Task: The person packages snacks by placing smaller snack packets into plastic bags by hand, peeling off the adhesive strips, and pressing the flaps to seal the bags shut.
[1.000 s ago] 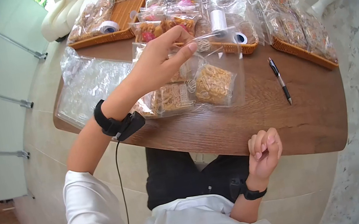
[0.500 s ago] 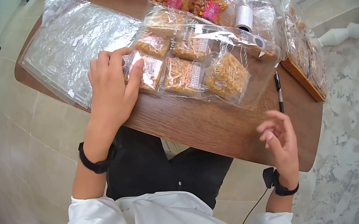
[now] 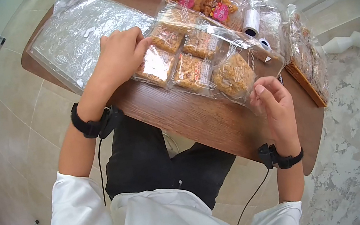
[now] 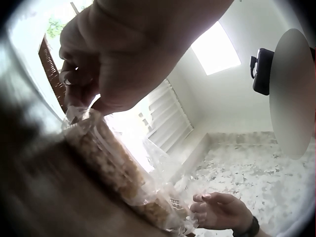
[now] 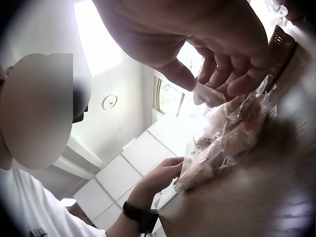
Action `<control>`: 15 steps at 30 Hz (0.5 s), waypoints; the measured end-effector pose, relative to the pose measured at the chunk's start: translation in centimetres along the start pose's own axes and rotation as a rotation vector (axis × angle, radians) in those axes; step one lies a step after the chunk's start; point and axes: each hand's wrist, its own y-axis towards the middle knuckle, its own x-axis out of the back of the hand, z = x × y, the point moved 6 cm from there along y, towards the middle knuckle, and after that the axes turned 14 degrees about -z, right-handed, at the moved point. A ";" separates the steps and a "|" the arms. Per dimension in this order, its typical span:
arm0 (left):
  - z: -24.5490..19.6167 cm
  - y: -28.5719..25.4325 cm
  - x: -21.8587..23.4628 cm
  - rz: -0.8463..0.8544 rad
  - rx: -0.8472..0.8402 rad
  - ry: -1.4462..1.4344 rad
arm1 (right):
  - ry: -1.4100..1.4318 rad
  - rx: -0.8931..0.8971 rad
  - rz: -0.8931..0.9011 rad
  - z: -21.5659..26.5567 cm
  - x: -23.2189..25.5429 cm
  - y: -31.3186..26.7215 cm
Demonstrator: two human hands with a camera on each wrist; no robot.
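A clear bag with several square, golden snack packets (image 3: 190,70) lies near the table's front edge; it also shows in the left wrist view (image 4: 106,158) and right wrist view (image 5: 237,136). At the bag's left end, the left hand (image 3: 122,57) pinches the plastic between thumb and fingers, seen closer in the left wrist view (image 4: 118,54). The right hand (image 3: 276,107) pinches the bag's lower right corner, and clear film shows between its thumb and fingers in the right wrist view (image 5: 207,54). The hidden fingertips are partly behind each hand.
Flat clear bags (image 3: 84,33) lie on the left of the table (image 3: 180,115). Behind the snack bag are bagged snacks with pink labels (image 3: 203,0) and a white roll (image 3: 251,20). A wicker basket (image 3: 306,85) with bagged snacks stands at the right, another at the back.
The left hand has come down from above the bag to its left end. The right hand has moved up to the bag's right corner and taken hold. The head view has shifted.
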 end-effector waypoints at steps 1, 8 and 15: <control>-0.2 0.0 0.2 -0.044 -0.038 -0.016 | -0.016 0.030 -0.009 0.1 0.1 -0.2; -1.8 0.7 2.3 -0.075 -0.037 -0.354 | -0.007 0.025 -0.075 -0.4 2.1 -0.9; -5.5 1.9 1.4 0.072 0.125 -0.909 | 0.107 -0.132 -0.084 -2.1 3.6 -0.9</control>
